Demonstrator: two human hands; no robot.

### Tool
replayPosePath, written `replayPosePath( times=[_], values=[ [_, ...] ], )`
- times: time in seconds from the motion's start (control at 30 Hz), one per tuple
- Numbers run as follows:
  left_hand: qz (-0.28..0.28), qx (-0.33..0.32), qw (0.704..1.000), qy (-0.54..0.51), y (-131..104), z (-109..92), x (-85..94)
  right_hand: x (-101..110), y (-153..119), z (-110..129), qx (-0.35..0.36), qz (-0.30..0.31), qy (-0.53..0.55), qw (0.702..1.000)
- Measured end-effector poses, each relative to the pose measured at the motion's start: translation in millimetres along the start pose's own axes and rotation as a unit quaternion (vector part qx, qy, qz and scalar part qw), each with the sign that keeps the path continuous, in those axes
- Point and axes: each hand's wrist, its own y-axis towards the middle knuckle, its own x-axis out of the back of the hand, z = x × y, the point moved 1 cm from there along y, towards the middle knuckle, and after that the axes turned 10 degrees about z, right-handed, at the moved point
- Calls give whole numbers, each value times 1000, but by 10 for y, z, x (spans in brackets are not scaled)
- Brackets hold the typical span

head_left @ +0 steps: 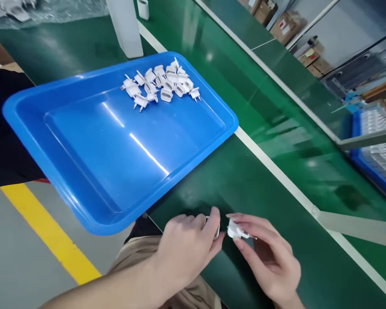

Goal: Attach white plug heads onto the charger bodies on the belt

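My left hand (189, 240) is closed around a white plastic shell (217, 231), mostly hidden by the fingers, with only its rim showing. Facing it, my right hand (272, 253) pinches a small white two-pin plug piece (234, 229) between thumb and fingers, its pins pointing right. A narrow gap separates the two parts. Beyond my hands lies a blue tray (93, 214), and in its far corner is a loose pile of similar white plug pieces (166, 95), some with pins showing and some with the oval opening facing me.
The tray's near left part overhangs the edge of the green table (260, 180). Behind it stands a white post (127, 30), near another white shell (143, 9). Clear plastic wrapping (58, 13) lies at upper left. A metal bar (357, 227) crosses at right, and another blue tray (357, 128) holds white parts.
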Motion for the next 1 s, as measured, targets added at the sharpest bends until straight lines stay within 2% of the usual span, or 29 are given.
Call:
replayPosePath(
  times=[0.07,0.17,0.23,0.4,0.5,0.7,0.83,1.0],
  values=[
    [-18,21,1000,5,87,-63,-73,26,-15,7,-5,-24,7,1000],
    [21,24,999,-41,120,-89,-117,2,-59,-16,-14,-23,-5,1000],
    [24,10,998,-57,87,-76,-123,-36,-87,-58,-11,-10,-49,999],
    [-29,-23,997,-71,54,-54,-192,-74,-96,-154,-21,-26,-181,983],
    [-59,-28,995,-75,83,-58,-260,-57,-73,-166,-33,-39,-172,984],
    [-75,-20,993,-93,102,-51,-297,-99,-18,-136,-19,-11,-159,987],
    [-73,-34,993,-88,108,-46,-286,-145,-17,-121,-12,-18,-176,984],
    [-65,-46,993,-86,107,-32,-298,-200,-37,-105,-37,-10,-197,980]
  ],
)
